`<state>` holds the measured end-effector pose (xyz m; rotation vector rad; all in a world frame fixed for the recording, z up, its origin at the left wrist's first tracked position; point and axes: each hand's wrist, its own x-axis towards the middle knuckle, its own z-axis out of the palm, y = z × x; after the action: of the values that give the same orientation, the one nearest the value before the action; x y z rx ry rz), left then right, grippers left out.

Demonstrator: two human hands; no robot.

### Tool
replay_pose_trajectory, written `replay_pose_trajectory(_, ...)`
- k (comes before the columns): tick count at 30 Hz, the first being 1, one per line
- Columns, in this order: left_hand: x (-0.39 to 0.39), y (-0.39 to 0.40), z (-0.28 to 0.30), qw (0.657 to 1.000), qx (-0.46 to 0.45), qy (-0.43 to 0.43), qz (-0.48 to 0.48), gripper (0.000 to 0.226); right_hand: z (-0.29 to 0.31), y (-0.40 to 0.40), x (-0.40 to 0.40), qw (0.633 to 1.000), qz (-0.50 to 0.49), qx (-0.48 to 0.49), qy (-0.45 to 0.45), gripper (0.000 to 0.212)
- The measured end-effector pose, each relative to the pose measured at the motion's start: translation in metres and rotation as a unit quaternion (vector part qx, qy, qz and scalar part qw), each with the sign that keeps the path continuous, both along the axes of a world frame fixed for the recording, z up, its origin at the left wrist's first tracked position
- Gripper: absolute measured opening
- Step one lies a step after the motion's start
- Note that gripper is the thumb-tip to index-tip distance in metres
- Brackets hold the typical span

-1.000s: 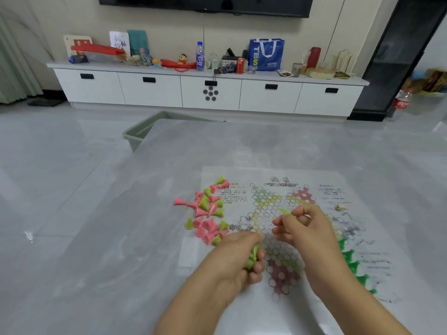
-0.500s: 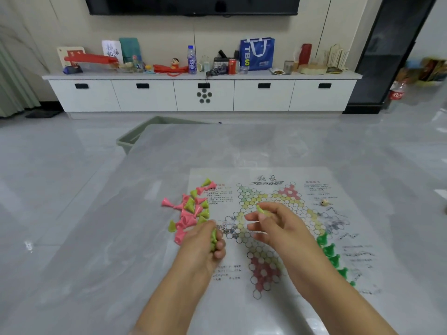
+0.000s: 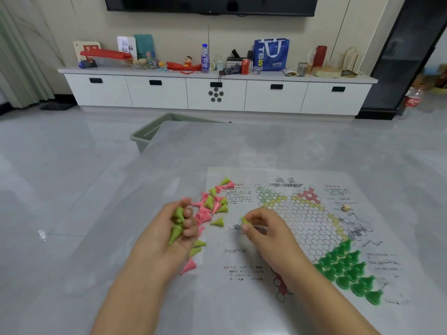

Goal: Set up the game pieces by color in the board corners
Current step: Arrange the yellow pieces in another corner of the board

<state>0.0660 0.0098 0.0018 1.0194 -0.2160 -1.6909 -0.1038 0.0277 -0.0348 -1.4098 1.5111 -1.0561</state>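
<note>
A paper game board (image 3: 302,218) printed with a hexagon star lies on the grey table. Dark green pieces (image 3: 348,269) fill its right corner in rows. A loose heap of pink and light green cone pieces (image 3: 212,206) lies at the board's left edge. My left hand (image 3: 174,233), palm up beside the heap, holds several light green pieces. My right hand (image 3: 263,226) pinches one light green piece (image 3: 244,221) above the board's left corner.
A small die (image 3: 346,208) sits on the board's right side. A grey-green bin (image 3: 150,134) stands on the floor past the table's far left corner. A white cabinet (image 3: 215,93) with bottles and bags runs along the wall.
My left hand has turned palm up and moved left toward the heap, showing its light green pieces. My right hand still pinches one piece and sits over the board's left corner.
</note>
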Motion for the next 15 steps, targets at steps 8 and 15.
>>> replay_pose_trajectory(8, 0.025, -0.008, -0.005, 0.996, 0.012, 0.07, 0.055, 0.02, -0.01, -0.013, 0.007, 0.981, 0.002, -0.08, 0.177, 0.014)
replay_pose_trajectory(15, 0.024, -0.01, -0.007, 0.996, 0.013, 0.078, 0.052, 0.018, -0.016, -0.017, 0.009, 0.958, 0.018, -0.126, 0.257, 0.013)
